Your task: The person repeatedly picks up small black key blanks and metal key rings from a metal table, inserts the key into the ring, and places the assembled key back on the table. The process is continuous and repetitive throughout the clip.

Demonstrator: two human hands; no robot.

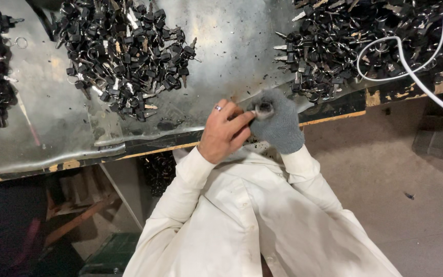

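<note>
Bare left hand and grey-gloved right hand both pinch 1 small key between their fingertips, at the worktop's near edge.

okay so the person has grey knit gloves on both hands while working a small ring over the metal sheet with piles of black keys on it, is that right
Not quite. Only the right hand wears a grey knit glove; the left hand is bare, with a ring on one finger. The head view shows it. The rest holds: both hands meet on a small ring at the edge of the metal sheet bearing piles of black keys.
</note>
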